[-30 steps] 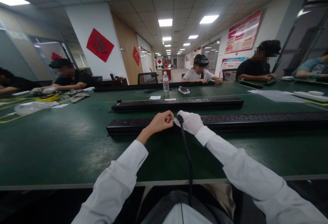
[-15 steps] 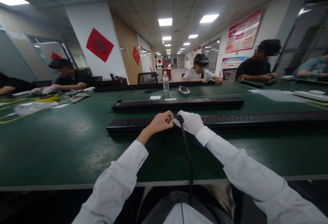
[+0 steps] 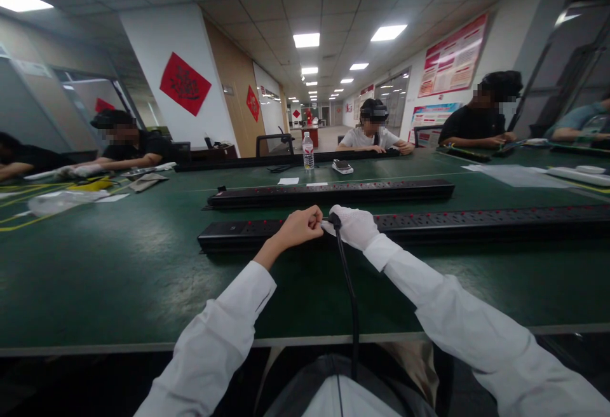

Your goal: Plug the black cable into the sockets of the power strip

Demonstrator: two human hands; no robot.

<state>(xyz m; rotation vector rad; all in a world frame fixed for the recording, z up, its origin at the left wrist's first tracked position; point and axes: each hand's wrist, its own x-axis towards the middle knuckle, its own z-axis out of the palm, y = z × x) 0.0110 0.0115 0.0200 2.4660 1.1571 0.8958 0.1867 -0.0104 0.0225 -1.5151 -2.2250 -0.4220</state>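
Note:
My right hand (image 3: 355, 226), in a white glove, is closed around the plug end of a black power cord (image 3: 348, 283). From there the cord hangs over the table's front edge toward my lap. My bare left hand (image 3: 304, 225) is pinched just left of the plug; what its fingertips hold, if anything, is too small to make out. Both hands are above a long black power strip (image 3: 467, 225) with a row of sockets and red marks, covering part of it. A second, shorter power strip (image 3: 333, 193) lies parallel behind it.
The green table (image 3: 119, 277) carries a water bottle (image 3: 308, 152), a phone on a white box (image 3: 342, 166) and a clear plastic bag (image 3: 61, 202) at left. White sheets (image 3: 519, 177) lie at right. Across the table a person (image 3: 369, 134) handles a long black bar; other people sit at both sides.

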